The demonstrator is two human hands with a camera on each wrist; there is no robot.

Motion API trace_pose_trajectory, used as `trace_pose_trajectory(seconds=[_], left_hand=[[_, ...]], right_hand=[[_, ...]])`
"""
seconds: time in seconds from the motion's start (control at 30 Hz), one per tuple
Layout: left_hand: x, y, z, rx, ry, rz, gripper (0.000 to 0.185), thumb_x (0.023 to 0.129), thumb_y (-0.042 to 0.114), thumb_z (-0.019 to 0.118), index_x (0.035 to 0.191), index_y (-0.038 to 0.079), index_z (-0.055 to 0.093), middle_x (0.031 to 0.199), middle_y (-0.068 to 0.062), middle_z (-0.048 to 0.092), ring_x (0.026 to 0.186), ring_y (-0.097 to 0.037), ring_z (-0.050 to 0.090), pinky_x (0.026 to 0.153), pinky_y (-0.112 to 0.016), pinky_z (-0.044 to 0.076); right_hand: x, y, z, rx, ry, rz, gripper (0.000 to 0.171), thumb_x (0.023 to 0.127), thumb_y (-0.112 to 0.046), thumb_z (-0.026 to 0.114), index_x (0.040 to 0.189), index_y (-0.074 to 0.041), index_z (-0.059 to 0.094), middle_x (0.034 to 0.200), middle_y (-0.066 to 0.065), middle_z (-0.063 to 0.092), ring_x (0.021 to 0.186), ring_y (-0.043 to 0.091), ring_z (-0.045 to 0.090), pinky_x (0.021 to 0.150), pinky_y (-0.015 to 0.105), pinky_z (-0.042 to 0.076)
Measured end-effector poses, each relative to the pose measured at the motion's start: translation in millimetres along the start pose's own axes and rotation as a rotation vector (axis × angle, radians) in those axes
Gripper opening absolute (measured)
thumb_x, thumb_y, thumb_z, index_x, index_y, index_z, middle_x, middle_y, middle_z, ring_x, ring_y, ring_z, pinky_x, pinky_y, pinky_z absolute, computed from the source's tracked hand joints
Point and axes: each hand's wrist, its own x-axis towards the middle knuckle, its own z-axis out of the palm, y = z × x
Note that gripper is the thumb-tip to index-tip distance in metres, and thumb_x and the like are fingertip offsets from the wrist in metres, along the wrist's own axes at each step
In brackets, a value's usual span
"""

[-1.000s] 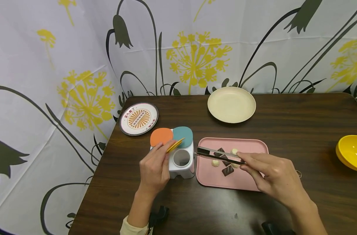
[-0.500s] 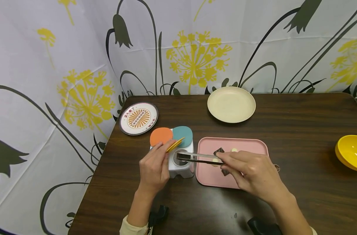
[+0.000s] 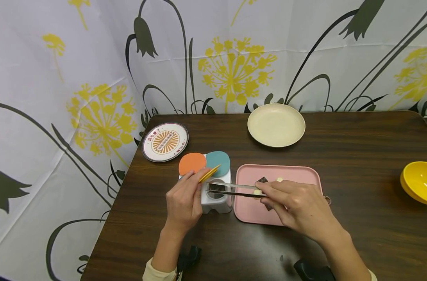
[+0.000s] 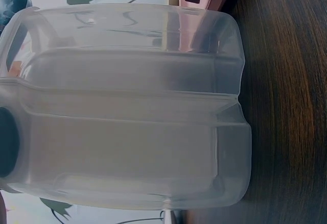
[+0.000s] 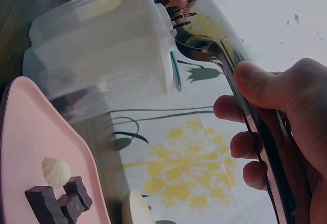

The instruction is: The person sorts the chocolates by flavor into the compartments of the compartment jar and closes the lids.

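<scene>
My left hand pinches the raised yellow lid of a translucent white storage box. The box's orange lid and teal lid lie flat. My right hand grips metal tongs, one end shaped like a fork. Their tips are over the round opening under the yellow lid; whether they hold anything cannot be seen. Right of the box is a pink tray, partly covered by the right hand. Dark chocolate pieces and a cream-coloured ridged piece lie on it.
A patterned white plate sits at the table's far left corner. Behind the tray is a cream plate. Yellow bowls, seemingly stacked, stand at the far right. A floral cloth hangs behind the dark wooden table.
My right hand has carried the tongs leftward from above the tray to the box's opening, and has stayed nearly still over the last half second. The left hand keeps the yellow lid raised.
</scene>
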Motion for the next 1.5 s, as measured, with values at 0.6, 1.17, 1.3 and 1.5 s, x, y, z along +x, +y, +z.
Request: trace_pose_trajectory(seconds=[0.6,1.17,1.3,1.5], left_hand=[[-0.6,-0.3,-0.4,-0.011,0.005,-0.002,0.036,0.103,0.019,0.040,0.123,0.002,0.065,0.112,-0.007,0.071,0.100,-0.022,0.070,0.089,-0.047,0.053],[-3.5,-2.1,0.2,-0.013,0.016,-0.005,0.035,0.101,0.017,0.042,0.119,-0.001,0.066,0.110,-0.010,0.072,0.098,-0.025,0.070,0.089,-0.046,0.053],[-2.0,-1.3,0.1,-0.016,0.022,0.001,0.035,0.101,0.017,0.042,0.120,0.000,0.066,0.110,-0.009,0.072,0.098,-0.025,0.070,0.088,-0.047,0.053],[-1.4,-0.4,0.1,-0.014,0.010,0.002,0.035,0.101,0.018,0.042,0.121,0.002,0.066,0.113,-0.006,0.071,0.099,-0.022,0.070,0.090,-0.046,0.053]], right_hand=[[3,-1,-2,-0.009,-0.045,0.030,0.038,0.100,-0.037,0.055,0.127,-0.013,0.067,0.100,-0.009,0.069,0.079,0.005,0.064,0.064,0.030,0.052],[2,-1,-8,0.007,0.011,0.026,0.044,0.087,-0.036,0.073,0.127,-0.018,0.068,0.105,-0.016,0.067,0.067,-0.006,0.054,0.052,0.015,0.042],[-5,1,-12,-0.040,0.011,0.041,0.046,0.091,-0.047,0.066,0.126,-0.017,0.068,0.102,-0.012,0.068,0.065,-0.001,0.057,0.050,0.024,0.046],[-21,8,-20,-0.080,0.015,0.108,0.055,0.092,-0.056,0.058,0.127,-0.015,0.067,0.092,-0.011,0.068,0.064,0.002,0.058,0.052,0.027,0.048]])
